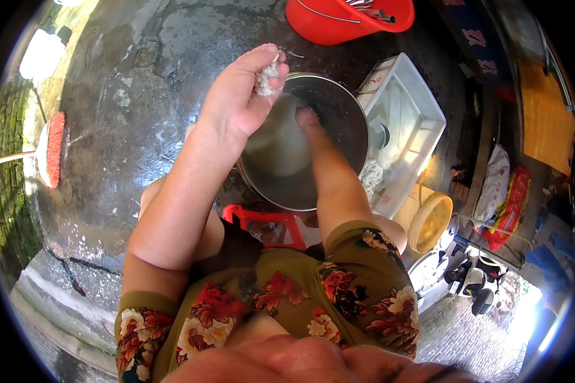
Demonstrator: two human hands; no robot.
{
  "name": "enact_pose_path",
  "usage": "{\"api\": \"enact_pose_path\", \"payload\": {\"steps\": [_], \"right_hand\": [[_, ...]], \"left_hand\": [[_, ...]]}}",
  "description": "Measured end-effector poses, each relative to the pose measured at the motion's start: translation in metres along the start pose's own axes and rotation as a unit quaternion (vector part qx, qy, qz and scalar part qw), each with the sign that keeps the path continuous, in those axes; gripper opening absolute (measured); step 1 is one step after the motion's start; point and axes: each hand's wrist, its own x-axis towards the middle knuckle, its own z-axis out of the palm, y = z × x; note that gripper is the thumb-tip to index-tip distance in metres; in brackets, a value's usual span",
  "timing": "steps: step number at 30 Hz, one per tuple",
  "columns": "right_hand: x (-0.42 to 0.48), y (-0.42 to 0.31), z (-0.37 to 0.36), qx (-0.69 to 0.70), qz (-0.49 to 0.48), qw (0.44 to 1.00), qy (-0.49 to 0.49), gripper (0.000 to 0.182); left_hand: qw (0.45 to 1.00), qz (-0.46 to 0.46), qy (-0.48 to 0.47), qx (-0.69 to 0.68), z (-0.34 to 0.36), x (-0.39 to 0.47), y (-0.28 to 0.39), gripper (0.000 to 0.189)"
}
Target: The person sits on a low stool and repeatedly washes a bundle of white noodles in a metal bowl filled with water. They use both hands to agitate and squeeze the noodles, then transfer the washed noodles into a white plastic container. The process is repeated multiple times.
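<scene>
My left hand (249, 91) is raised over the left rim of a large round metal pot (342, 143), its fingers curled around a wet, whitish clump (269, 79) whose material I cannot make out. Cloudy liquid (278, 143) covers the pot's bottom. Into it reaches my right hand (308, 116), wrist bent down at the liquid's surface; its fingers are hidden, so whether they hold anything does not show. Against the pot's right side stands a white plastic tub (424, 143) with water, a small dark-rimmed round item (382, 135) and a whitish, stringy bundle (373, 178).
A red bucket (316, 24) with metal utensils stands beyond the pot. Between my knees and the pot is a red plastic stool (268, 216). A yellowish round container (431, 220) lies near my right knee. A red-bristled broom (54, 151) is at the far left on wet concrete.
</scene>
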Motion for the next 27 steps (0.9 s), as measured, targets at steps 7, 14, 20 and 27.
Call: {"api": "enact_pose_path", "payload": {"steps": [7,14,20,27], "right_hand": [[-0.018,0.032,0.061,-0.206,-0.087,0.967,-0.122,0.034],[-0.026,-0.024,0.046,0.645,0.111,0.741,-0.15,0.035],[-0.003,0.04,-0.019,-0.04,-0.037,0.997,0.045,0.018],[-0.047,0.046,0.052,-0.128,-0.077,0.967,-0.205,0.018]], "left_hand": [[1.0,-0.012,-0.009,-0.003,0.001,0.0,-0.002,0.012],[0.999,-0.032,-0.029,-0.001,0.003,0.003,-0.012,0.013],[1.0,-0.015,-0.025,-0.007,0.008,-0.001,-0.002,0.014],[1.0,-0.019,-0.021,-0.013,0.006,0.002,-0.004,0.014]]}}
